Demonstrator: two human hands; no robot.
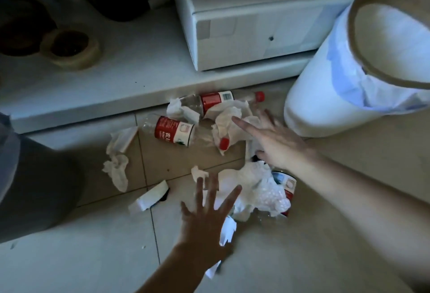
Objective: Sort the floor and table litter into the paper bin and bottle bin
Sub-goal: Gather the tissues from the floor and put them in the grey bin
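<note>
**Both hands spread over a messy floor pile**

Closest to the camera, the left hand (204, 218) hangs over the pale tiled floor (93, 257) with its fingers (229, 197) splayed straight, gripping nothing. A small torn white paper scrap (227, 231) pokes out just past its palm. Right ahead of the fingertips sits a big crumpled white paper wad (246, 188), and a clear plastic bottle with a red and white label (287, 188) lies mostly buried under it, only the label end showing on the right side.

Left of that, a folded white paper slip (149, 197) lies flat on the tiles, and further left a twisted white tissue (117, 171) trails toward another crumpled white sheet (122, 140).

The right hand (277, 143) comes in from the right, fingers loose and extended, holding nothing, fingertips over a crumpled white paper ball (229, 121). Beside it lies a second clear plastic bottle with red cap and red label (175, 131), on its side. A third red-labelled clear bottle (218, 98) lies behind that, tight against the edge of the low white bench (116, 78).

To the right stands a white cylindrical bin with a tan rim and white liner bag (337, 88), tilted in the wide view, well clear of both hands. On the bench sit a white cardboard box (244, 25) and a roll of beige tape (69, 47).
</note>
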